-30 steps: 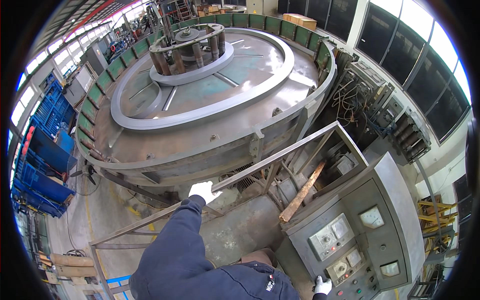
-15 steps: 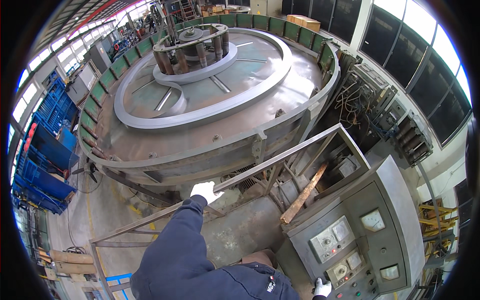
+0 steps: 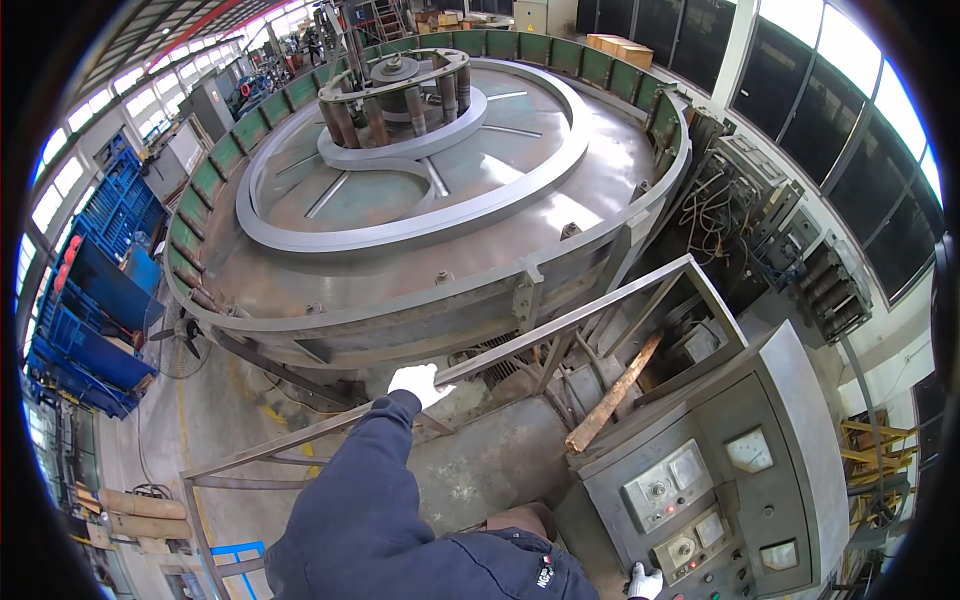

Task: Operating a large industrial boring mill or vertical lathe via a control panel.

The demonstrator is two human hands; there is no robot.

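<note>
My left hand [image 3: 420, 384], in a white glove, is closed around the top bar of a metal guard rail [image 3: 530, 335]. Beyond the rail lies a large round machine table [image 3: 330, 275] inside a ring-shaped wall. On it a wide grey band [image 3: 500, 205] forms a big loop, and a curved stretch joins it to a smaller ring at the centre post [image 3: 395, 70]. My right hand [image 3: 645, 581], also gloved, is at the lower left edge of a grey control console [image 3: 640, 450]. Its fingers look curled, and what they hold is hidden. Small red lamps glow on the console.
A wooden plank [image 3: 615, 395] leans between rail and console. Blue metal racks [image 3: 95, 310] stand at the left, with a black fan [image 3: 185, 330] beside them. Cylinders and cables [image 3: 720, 200] line the right wall. Rolled tubes [image 3: 145, 515] lie at the lower left.
The curved stretch of grey band has swung to the right across the front of the round table. The whole view has shifted slightly. Both hands keep their places on rail and console.
</note>
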